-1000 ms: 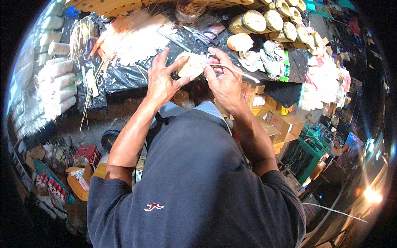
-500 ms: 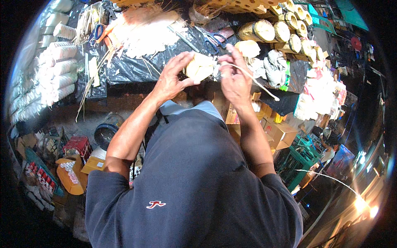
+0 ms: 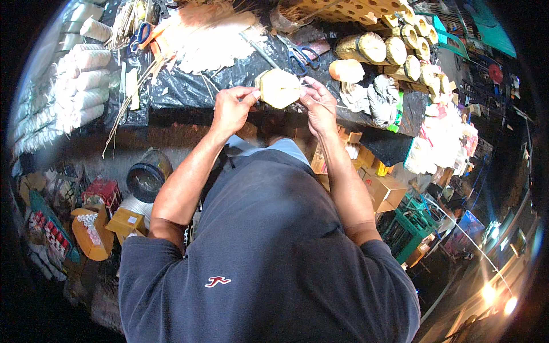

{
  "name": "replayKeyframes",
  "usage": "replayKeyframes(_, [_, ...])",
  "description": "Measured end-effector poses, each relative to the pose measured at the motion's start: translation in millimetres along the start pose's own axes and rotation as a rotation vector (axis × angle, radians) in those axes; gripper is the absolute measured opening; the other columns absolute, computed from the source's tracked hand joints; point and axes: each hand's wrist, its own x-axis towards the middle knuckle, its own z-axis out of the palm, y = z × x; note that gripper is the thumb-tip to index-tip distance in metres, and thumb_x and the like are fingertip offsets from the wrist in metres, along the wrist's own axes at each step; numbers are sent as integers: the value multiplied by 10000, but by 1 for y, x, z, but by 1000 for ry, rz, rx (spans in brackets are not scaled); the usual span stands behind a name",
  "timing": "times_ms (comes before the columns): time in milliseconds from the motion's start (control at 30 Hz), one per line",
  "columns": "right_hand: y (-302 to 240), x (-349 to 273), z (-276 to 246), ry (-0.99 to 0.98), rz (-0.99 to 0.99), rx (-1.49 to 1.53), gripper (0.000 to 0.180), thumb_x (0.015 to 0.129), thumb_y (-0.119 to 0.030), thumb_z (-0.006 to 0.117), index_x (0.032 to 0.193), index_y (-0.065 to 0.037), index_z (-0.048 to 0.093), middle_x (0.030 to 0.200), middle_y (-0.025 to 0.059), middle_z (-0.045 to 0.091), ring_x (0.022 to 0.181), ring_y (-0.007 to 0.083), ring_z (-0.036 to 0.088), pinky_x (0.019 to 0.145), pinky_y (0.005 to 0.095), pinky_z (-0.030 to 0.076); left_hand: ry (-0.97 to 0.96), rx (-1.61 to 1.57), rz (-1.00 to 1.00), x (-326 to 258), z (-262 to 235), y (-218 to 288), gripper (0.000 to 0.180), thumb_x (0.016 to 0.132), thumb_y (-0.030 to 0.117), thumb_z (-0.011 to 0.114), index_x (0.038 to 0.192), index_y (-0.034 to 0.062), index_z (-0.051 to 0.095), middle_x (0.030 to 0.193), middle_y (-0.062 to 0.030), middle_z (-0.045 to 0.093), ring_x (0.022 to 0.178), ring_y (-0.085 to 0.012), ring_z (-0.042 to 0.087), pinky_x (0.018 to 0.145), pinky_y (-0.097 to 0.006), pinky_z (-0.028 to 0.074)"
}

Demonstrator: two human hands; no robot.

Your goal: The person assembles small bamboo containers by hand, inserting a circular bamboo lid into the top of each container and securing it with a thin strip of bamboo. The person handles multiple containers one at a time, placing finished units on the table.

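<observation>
Between our two hands: we hold a pale yellow, six-sided flat paper piece up over the edge of the black plastic-covered table.
Left hand: our fingers are pinched shut on the left edge of the paper piece.
Right hand: our fingers are closed on its right edge, and a thin pale stick runs out past this hand.
How it feels, we think: light and thin, a bit stiff, easy to bend or crush.
Best place to hold, we think: softly by the two side edges, as we do now.
Just past our grip: blue-handled scissors lie on the table.
Off to the right of our grip: round yellow bamboo tubes and grey cloth.
Far left of our grip: white rolls in a stack.
</observation>
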Motion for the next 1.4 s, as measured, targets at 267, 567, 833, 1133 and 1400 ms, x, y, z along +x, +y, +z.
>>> replayKeyframes(267, [-27, -3, 13, 22, -149, -501, 487, 980, -19, 699, 1432, 77, 544, 1000, 90, 755, 883, 111, 686, 803, 275, 573, 39, 325, 105, 14, 3, 10, 275, 967, 215, 680, 919, -51, 730, 691, -118, 673, 663, -163, 647, 637, -386, 524])
replayKeyframes(567, [14, 42, -7, -79, -43, -547, 517, 945, -49, 647, 1443, 32, 534, 1010, 108, 762, 885, 145, 699, 763, 306, 559, 40, 295, -43, 42, 3, -38, 268, 909, 221, 662, 862, -34, 731, 720, -190, 705, 687, -262, 712, 694, -429, 560])
replayKeyframes(833, [35, 47, -22, -149, -81, -583, 298, 1029, -98, 680, 1300, 26, 675, 1053, 56, 734, 920, 110, 662, 794, 279, 559, 61, 237, -59, 31, 4, -27, 288, 1027, 254, 697, 1100, -20, 750, 799, -84, 706, 725, -170, 657, 665, -355, 531])
replayKeyframes(1133, [-28, 4, 25, -100, -4, -319, 709, 939, -148, 848, 1511, 80, 496, 1403, 192, 645, 1255, 219, 644, 1079, 338, 525, 145, 328, 488, -17, 35, 10, 732, 935, 376, 824, 1557, 105, 550, 1585, -278, 486, 1456, -474, 479, 1217, -534, 402])
replayKeyframes(1400, [-11, 6, 12, -233, 25, -94, 1147, 793, -101, 958, 1642, 108, 216, 1600, 287, 473, 1477, 296, 493, 1223, 411, 431, 163, 385, 449, -11, 39, 8, 727, 941, 451, 808, 1541, 116, 570, 1616, -268, 480, 1492, -511, 440, 1235, -547, 379])
